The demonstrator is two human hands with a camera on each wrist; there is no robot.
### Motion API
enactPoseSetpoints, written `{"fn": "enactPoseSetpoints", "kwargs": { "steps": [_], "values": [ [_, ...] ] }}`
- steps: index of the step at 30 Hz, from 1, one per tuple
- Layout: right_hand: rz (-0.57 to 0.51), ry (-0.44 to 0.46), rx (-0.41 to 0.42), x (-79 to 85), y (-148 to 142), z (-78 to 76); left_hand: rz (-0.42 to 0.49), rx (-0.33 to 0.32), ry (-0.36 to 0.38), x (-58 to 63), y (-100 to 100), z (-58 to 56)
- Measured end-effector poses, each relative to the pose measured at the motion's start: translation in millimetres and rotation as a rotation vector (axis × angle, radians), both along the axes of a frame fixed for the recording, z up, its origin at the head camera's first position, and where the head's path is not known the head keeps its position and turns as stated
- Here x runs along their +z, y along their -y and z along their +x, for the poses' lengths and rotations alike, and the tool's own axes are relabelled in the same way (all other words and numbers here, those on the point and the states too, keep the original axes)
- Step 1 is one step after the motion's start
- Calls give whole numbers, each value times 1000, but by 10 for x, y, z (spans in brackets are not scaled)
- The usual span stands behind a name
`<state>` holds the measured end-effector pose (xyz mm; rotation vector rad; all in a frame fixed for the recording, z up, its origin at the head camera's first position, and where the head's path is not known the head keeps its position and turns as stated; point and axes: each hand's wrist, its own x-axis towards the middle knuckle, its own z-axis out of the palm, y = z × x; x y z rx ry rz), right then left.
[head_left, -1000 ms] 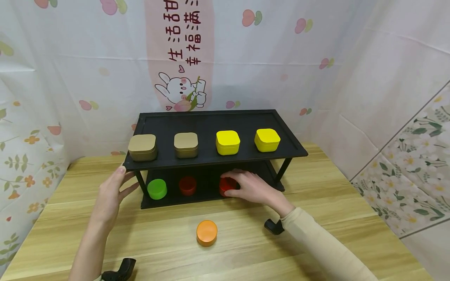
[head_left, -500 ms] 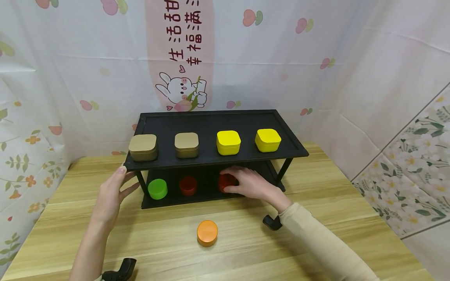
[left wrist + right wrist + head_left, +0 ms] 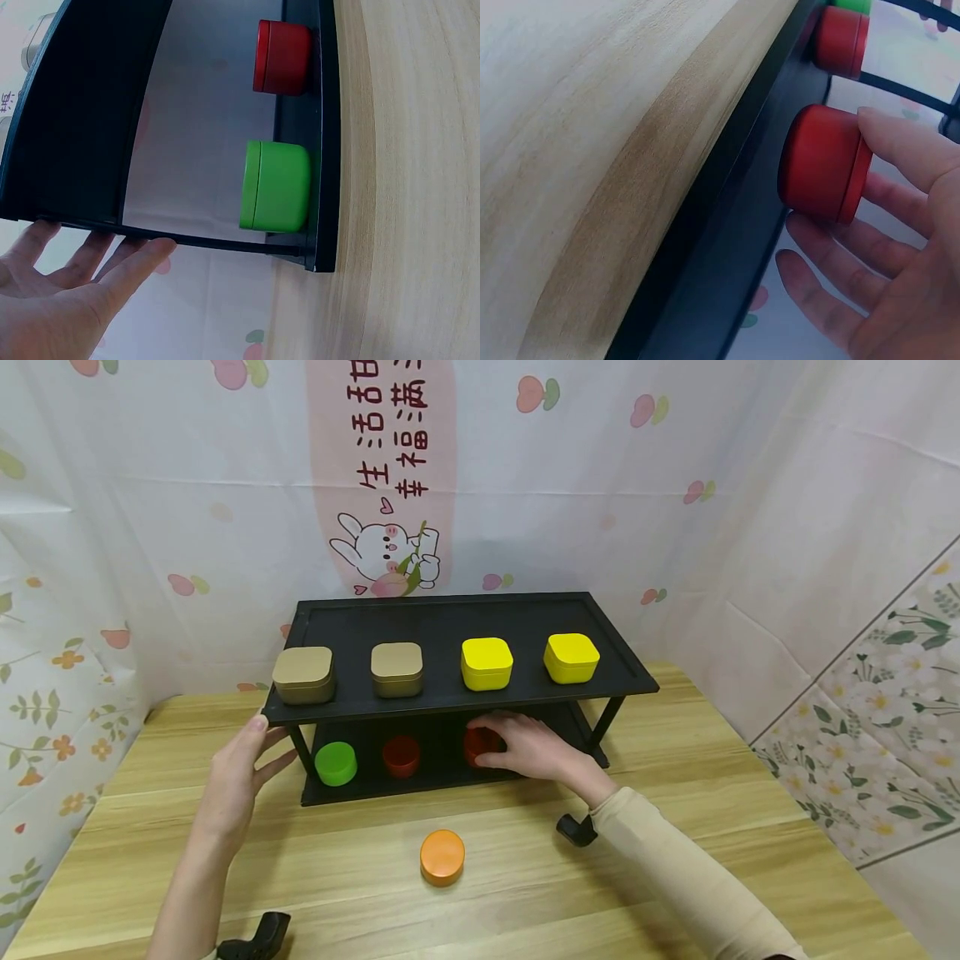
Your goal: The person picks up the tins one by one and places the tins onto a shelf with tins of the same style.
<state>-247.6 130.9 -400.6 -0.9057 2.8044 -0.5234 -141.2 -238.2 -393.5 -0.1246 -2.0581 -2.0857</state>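
My right hand [image 3: 534, 750] reaches under the top shelf of a black two-tier rack [image 3: 442, 618]. Between thumb and fingers it grips a round red tin [image 3: 821, 161] by its lid end, over the lower shelf. A second red tin [image 3: 401, 757] sits to the left, then a round green tin [image 3: 335, 764] near the left post. At the rack's upper left corner, my left hand [image 3: 236, 772] touches the side; in the left wrist view its extended fingers [image 3: 139, 266] rest along the rack's end, holding nothing.
An orange round tin [image 3: 442, 857] stands on the wooden table [image 3: 360, 893] before the rack. On the top shelf are two tan square tins [image 3: 397, 670] and two yellow square tins [image 3: 487, 664]. A printed curtain [image 3: 570, 485] hangs behind.
My right hand has shifted the red tin slightly left and farther back on the lower shelf. The left hand stays at the rack's corner.
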Motion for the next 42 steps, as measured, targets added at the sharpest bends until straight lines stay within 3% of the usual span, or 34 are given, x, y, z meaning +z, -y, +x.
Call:
{"fn": "enactPoseSetpoints", "kwargs": {
  "steps": [42],
  "values": [
    [-6, 17, -31, -144, -9, -72, 9, 17, 10, 22, -27, -1]
  ]
}}
